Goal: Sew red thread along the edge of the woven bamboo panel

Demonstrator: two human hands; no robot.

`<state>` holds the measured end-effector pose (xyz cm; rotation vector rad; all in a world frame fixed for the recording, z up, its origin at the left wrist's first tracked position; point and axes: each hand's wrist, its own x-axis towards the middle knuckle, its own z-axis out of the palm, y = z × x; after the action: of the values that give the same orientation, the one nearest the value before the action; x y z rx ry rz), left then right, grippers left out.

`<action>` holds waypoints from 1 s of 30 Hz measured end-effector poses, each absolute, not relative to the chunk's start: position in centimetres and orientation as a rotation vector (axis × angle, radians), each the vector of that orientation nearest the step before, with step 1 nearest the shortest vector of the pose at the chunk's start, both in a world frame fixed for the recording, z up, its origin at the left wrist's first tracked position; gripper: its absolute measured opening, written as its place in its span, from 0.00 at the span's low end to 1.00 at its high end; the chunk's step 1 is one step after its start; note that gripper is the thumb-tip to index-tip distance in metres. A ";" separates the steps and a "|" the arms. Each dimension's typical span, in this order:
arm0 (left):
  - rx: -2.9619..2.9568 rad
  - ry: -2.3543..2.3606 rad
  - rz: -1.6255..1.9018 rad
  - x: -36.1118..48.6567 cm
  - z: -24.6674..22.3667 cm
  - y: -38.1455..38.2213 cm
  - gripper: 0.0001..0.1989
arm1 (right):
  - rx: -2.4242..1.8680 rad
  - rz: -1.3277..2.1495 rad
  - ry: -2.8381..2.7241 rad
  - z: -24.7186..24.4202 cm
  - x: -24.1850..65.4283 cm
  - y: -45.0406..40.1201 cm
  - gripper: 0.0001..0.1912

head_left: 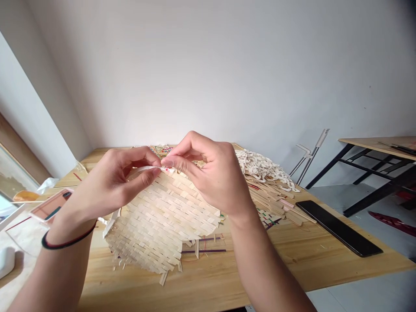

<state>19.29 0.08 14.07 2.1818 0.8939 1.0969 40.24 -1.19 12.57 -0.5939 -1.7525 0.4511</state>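
A pale woven mat (162, 208) of flat bamboo-like strips leans up from the table, its lower edge ragged with loose strip ends. Along its top edge runs a narrow white strip (147, 167). My left hand (120, 177) is closed, pinching the white strip between thumb and fingers. Close beside it, my right hand (208, 167) is closed too, thumb and forefinger pressed together on the strip at the mat's top edge. Small red marks show just under the right fingertips. The fingers partly hide the edge there.
Behind the right hand lie a heap of curly white strips (260, 164) and many flat wooden strips (266, 197). A black phone (338, 227) rests on the wooden table (276, 268) at right. A pinkish box (48, 208) is at left. Purple strips (204, 251) lie near the mat.
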 end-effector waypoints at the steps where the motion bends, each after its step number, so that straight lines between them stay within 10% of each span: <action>1: 2.209 0.895 1.083 19.3 14.1 0.0 0.09 | -0.595 0.434 -1.760 12.6 40.2 -1.2 0.17; 30: 2.395 1.054 1.184 19.3 14.9 -1.7 0.08 | -0.532 -0.410 -1.878 12.5 39.1 -2.1 0.09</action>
<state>19.31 -1.69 14.92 2.3952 1.0540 1.1836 39.05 -2.15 12.48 -0.5315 -1.8779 -0.4102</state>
